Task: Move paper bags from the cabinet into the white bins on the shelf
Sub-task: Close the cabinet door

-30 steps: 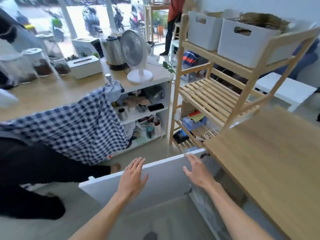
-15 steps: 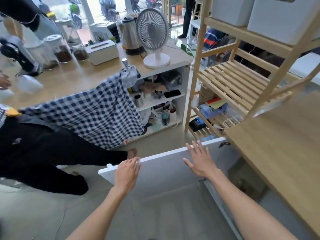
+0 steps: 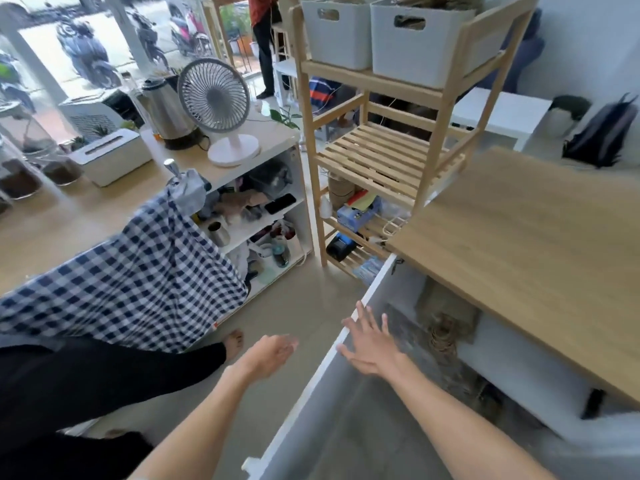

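Observation:
The white cabinet door [image 3: 311, 393] stands swung out below the wooden countertop [image 3: 540, 244]. My right hand [image 3: 372, 344] lies flat and open against the door's top edge, on its inner side. My left hand [image 3: 270, 355] hovers open over the floor, just left of the door, holding nothing. Inside the cabinet, brown paper bags [image 3: 446, 306] with twine handles lean in the shadow. Two white bins [image 3: 412, 39] with paper bags showing at their rims sit on the top level of the wooden shelf [image 3: 381, 161].
Another person in black trousers [image 3: 86, 379] and a checked shirt [image 3: 131, 282] stands close on the left, a bare foot [image 3: 234, 341] near my left hand. A counter with a fan [image 3: 218, 98], kettle [image 3: 166, 109] and cluttered shelves lies behind. Someone stands at the far doorway.
The cabinet door has swung further open to the right, showing the bags inside. My left hand has come off the door's edge; my right hand stays on it. The view tilted up.

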{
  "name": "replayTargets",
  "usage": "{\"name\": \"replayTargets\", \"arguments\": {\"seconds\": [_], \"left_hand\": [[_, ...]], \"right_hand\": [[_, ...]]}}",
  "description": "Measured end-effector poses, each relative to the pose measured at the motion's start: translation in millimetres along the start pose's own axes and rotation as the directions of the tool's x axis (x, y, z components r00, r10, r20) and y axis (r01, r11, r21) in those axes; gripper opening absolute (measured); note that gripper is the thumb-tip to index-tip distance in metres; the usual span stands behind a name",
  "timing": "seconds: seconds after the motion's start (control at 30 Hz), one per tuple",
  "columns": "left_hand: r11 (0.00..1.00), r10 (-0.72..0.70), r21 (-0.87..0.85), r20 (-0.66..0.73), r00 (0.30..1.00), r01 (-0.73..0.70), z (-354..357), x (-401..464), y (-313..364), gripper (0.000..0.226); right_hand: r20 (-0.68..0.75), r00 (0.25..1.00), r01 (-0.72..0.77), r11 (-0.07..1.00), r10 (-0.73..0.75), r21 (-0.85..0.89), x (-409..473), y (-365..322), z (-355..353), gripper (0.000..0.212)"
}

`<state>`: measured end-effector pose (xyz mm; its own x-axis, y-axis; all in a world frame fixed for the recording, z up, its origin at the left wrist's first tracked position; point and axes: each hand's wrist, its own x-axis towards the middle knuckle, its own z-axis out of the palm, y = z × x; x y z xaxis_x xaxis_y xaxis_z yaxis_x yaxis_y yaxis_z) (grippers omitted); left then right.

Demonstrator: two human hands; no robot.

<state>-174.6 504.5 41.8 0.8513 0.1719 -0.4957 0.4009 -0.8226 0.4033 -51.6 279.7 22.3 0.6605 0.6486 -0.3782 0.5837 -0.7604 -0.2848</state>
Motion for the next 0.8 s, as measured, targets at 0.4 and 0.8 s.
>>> {"name": "replayTargets", "arguments": {"seconds": [0.4,0.8], "left_hand": [[0.654,0.670,0.385,0.105,0.734,-0.652,32.4,70.2,108.0,0.067],[0.477,0.727,0.508,0.232,0.646,-0.718,57.0,84.8,175.4,0.070]], "right_hand": [[-0.169,0.942,-0.249,0.941,0.291,0.231,-102.7,-17.3,62.0,0.078],[-0.270,0.876,-0.397,0.916,0.399,0.067,-192.7,44.0,73.9,0.081]]}}
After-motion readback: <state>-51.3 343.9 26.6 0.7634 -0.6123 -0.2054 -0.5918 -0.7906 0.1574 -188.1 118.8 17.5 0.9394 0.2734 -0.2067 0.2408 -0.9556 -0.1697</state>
